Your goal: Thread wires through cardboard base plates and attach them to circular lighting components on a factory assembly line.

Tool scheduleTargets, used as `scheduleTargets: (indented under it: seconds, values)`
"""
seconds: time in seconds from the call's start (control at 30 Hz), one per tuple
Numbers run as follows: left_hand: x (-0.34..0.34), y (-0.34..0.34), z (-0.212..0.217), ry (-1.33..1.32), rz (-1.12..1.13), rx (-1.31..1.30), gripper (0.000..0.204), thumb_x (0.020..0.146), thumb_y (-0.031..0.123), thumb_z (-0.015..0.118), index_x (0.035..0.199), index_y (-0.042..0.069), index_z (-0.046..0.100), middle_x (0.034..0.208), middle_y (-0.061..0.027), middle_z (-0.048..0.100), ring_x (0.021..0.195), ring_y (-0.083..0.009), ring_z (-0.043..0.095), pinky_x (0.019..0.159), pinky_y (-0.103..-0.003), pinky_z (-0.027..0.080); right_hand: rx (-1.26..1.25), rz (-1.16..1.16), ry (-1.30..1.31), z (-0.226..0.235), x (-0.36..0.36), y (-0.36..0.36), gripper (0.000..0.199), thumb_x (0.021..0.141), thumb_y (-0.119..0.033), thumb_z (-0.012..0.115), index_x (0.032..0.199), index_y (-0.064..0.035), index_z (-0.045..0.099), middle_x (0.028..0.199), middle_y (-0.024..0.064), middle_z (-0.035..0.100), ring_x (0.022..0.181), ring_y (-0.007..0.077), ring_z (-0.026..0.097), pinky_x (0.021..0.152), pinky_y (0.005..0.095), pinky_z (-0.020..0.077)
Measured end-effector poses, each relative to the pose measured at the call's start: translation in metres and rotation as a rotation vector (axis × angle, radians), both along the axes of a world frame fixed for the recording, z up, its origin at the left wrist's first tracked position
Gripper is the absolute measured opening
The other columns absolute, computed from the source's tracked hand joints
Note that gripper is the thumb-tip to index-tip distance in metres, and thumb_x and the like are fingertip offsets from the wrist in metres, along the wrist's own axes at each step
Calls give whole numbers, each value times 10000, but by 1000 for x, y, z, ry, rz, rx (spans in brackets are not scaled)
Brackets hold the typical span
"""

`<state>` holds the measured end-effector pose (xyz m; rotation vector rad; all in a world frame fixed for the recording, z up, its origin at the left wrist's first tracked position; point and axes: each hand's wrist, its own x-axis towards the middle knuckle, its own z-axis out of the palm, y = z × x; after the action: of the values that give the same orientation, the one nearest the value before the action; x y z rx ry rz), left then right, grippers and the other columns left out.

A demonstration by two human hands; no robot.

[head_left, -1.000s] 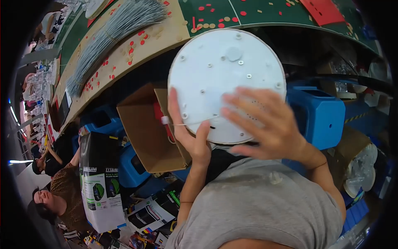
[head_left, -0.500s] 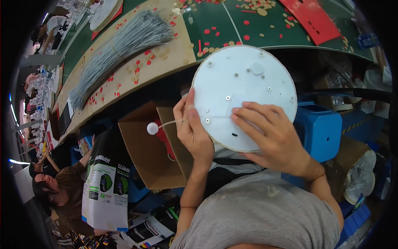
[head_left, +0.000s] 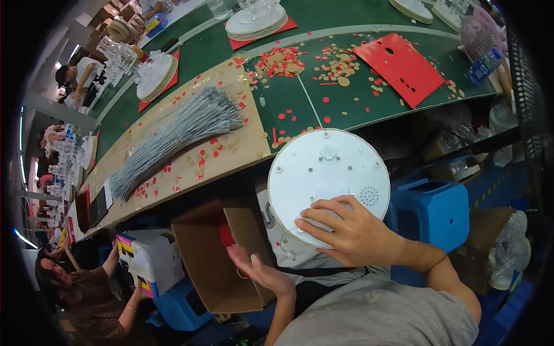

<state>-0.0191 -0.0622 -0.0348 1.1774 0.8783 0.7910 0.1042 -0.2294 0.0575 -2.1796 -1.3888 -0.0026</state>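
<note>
white disc (head_left: 329, 180) under the right hand (head_left: 360, 232), just off the near edge of the green table (head_left: 277, 95).
from my end i see the right fingers slightly apart, laid over the disc's lower part; i cannot tell whether the thumb clamps its rim. the left hand (head_left: 262, 275) is away from the disc, blurred, fingers loosely unfolded and closed on nothing, in front of the cardboard box (head_left: 199, 259). a blue stool (head_left: 435, 222) stands right of the disc. on the table i see a bundle of grey wires (head_left: 179, 135) and a red sheet (head_left: 398, 68).
</note>
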Motion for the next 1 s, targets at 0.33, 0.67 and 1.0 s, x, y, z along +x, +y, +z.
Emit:
scheduleTargets:
  seconds: [0.33,0.67,1.0]
  values:
    - [0,27,55,258,-748,370,210,958,59,657,778,-21,584,651,-17,602,603,-93,548,593,-228,413,-18,205,-45,-10,8,-12,695,770,-259,798,1390,-31,584,1393,136,567,1322,277,524,1052,466,451]
    - [9,-6,53,57,-554,-83,356,1030,150,556,699,23,526,623,-89,595,535,-153,564,556,-283,496,-214,-1095,-346,-84,233,-151,714,961,-556,615,1493,-92,508,1534,207,477,1464,367,393,1191,536,292]
    - [12,8,62,141,-630,-103,357,1051,177,510,748,-10,543,695,-137,629,619,-199,611,620,-329,528,-240,-766,-886,-33,256,-162,232,972,-273,574,1048,-74,665,886,122,694,829,338,679,738,455,532]
